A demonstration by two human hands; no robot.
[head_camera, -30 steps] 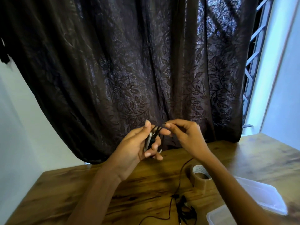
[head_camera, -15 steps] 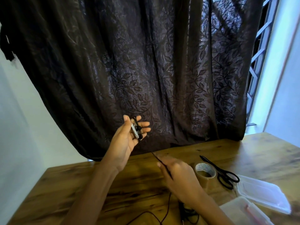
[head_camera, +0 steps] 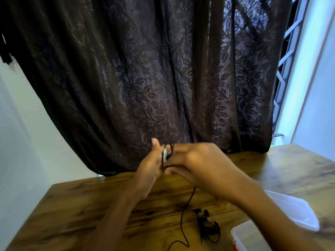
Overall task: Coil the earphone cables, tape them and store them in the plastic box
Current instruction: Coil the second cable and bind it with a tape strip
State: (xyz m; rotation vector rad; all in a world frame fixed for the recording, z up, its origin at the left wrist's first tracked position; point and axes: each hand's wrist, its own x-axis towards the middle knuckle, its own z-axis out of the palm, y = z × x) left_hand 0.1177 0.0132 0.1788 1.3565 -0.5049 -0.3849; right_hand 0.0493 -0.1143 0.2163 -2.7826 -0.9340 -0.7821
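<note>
**Winding Earphone Cable: Item Count and Hand Status**

Two hands are raised together above the bench [head_camera: 87, 205], touching in front of one dark leaf-patterned curtain [head_camera: 145, 78].

1. The left hand [head_camera: 150, 167] stands with its thumb upright. Several loops of one black earphone cable [head_camera: 167, 153] sit between the thumb and the fingers, which clamp the coil. Most of these fingers are hidden behind the other hand.
2. The right hand [head_camera: 199, 163] is blurred. Its fingers [head_camera: 176, 171] are curled together on the same cable, just beside the coil.
3. One loose strand of this cable hangs from under the right hand to the bench and ends in a curl near the front edge.

One second earphone set [head_camera: 208, 226], also black, lies bundled on the bench to the right of that strand, apart from it.

One clear plastic box [head_camera: 246, 238] stands open at the lower right corner, near the bundle. Its one lid [head_camera: 293, 211] lies beyond it, partly covered by the right forearm.

One window grille [head_camera: 288, 44] shows at the upper right.
</note>
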